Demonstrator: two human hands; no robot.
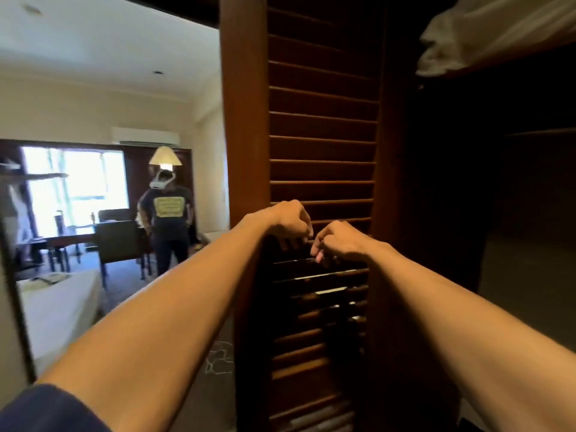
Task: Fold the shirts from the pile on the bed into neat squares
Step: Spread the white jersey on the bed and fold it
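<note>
left hand (288, 221): fingers curled, empty, at the louvred wardrobe door (322, 145), frame centre
right hand (338, 243): curled likewise, empty, just beside it

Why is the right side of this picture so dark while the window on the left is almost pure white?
Head view: the window is blown out by daylight, so the camera darkens the rest, and the open closet sinks into near black. Straight edges bow near the borders from the wide lens. The slatted door and both hands, left hand and right hand, look slightly soft.
</note>
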